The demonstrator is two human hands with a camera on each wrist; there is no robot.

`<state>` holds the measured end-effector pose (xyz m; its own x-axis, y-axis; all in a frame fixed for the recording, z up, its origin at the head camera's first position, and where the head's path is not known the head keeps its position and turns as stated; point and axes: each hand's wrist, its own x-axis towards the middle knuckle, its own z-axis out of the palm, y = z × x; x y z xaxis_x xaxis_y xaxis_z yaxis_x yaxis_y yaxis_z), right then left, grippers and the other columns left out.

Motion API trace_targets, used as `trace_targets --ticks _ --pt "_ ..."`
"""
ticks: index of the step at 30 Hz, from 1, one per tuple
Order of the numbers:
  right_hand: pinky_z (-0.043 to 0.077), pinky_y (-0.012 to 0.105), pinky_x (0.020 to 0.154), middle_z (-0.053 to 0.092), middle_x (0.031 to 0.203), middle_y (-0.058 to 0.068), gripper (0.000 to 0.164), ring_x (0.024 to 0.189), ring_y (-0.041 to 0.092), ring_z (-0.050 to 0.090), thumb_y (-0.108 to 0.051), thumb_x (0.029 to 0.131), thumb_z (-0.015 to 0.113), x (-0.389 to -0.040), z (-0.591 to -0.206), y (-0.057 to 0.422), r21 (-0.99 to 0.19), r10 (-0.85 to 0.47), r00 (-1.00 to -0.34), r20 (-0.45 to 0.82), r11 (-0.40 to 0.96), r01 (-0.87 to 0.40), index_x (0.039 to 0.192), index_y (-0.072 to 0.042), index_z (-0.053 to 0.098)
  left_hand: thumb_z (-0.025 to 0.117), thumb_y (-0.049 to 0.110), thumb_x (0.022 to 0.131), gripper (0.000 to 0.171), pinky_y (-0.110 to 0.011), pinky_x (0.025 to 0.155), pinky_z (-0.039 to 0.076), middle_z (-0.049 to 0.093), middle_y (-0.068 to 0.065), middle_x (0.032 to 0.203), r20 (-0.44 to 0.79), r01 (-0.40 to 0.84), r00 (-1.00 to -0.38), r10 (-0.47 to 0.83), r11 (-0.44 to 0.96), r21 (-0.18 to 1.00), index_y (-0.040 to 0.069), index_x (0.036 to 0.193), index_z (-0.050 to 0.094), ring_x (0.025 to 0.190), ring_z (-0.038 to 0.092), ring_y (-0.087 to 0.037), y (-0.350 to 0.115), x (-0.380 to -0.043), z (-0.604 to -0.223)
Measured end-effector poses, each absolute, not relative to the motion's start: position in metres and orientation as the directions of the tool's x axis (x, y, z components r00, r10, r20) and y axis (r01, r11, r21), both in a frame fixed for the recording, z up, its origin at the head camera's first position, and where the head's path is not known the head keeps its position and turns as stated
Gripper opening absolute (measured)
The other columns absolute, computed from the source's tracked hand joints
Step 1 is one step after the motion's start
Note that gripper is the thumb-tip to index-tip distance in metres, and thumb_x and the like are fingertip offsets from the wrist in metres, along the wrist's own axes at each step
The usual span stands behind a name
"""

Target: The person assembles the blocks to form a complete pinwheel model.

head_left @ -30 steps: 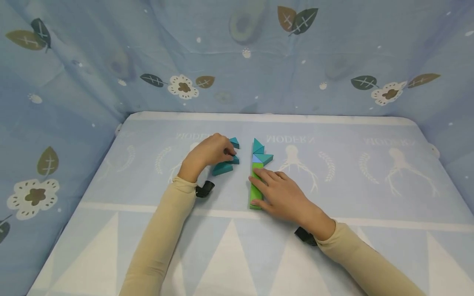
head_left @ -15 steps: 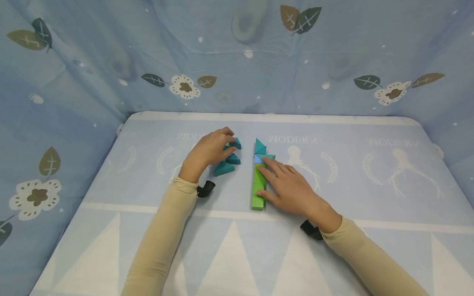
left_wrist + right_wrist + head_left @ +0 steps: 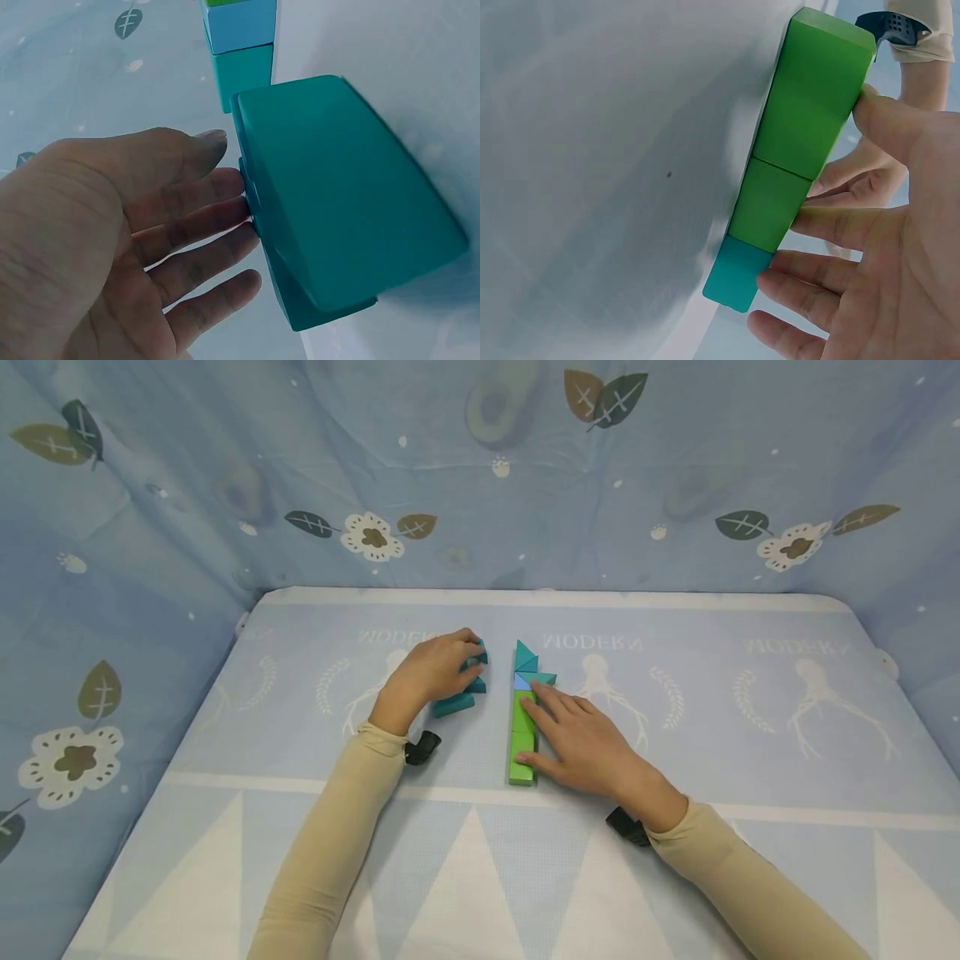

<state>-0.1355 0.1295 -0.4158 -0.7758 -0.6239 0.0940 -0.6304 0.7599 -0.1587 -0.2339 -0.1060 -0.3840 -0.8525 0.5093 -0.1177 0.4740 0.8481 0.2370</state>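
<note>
My right hand rests beside a row of blocks, fingers extended. Thumb and fingertips touch the side of the green blocks. A small blue triangle tops the green ones in the head view, with teal triangular blocks beyond it and one jutting right. To the left, my left hand reaches over several loose teal blocks, partly covering them. In the left wrist view its relaxed fingers are at the edge of a large-looking teal block, thumb apart from the fingers.
A pale blue table with printed white triangles and antlers carries the blocks. Blue curtain with leaf and flower prints hangs behind and at the sides. Black wrist cameras sit under both wrists, close over the tabletop.
My left hand lifts from the middle loose teal blocks to the farthest one, spreads its fingers, then lowers over it. My right hand shifts slightly forward and right along the row.
</note>
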Motion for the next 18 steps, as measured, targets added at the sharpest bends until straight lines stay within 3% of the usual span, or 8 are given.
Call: trace_targets --ticks 9,18 --pt "0.038 0.051 0.111 0.034 0.156 0.018 0.078 0.142 0.033 0.037 -0.057 0.092 0.057 -0.1352 -0.4174 0.1296 -0.162 -0.625 -0.774 0.098 0.757 -0.632 0.147 -0.003 0.043 0.06 0.025 0.098 0.04 -0.044 0.111 0.041 0.054 -0.009 0.143 -0.097 0.524 -0.829 0.551 0.826 0.207 0.006 0.133 0.061 0.128 0.054 -0.029 -0.105 -0.2352 -0.3854" --pt "0.036 0.051 0.112 0.03 0.158 0.016 0.08 0.144 0.032 0.034 -0.059 0.091 0.059 -0.1264 -0.4083 0.1263 -0.198 -0.676 -0.732 0.085 0.709 -0.677 0.149 -0.007 0.04 0.059 0.025 0.099 0.041 -0.042 0.11 0.042 0.051 -0.008 0.146 -0.115 0.506 -0.833 0.54 0.83 0.233 0.007 0.136 0.059 0.132 0.052 -0.027 -0.1027 -0.2337 -0.3838"
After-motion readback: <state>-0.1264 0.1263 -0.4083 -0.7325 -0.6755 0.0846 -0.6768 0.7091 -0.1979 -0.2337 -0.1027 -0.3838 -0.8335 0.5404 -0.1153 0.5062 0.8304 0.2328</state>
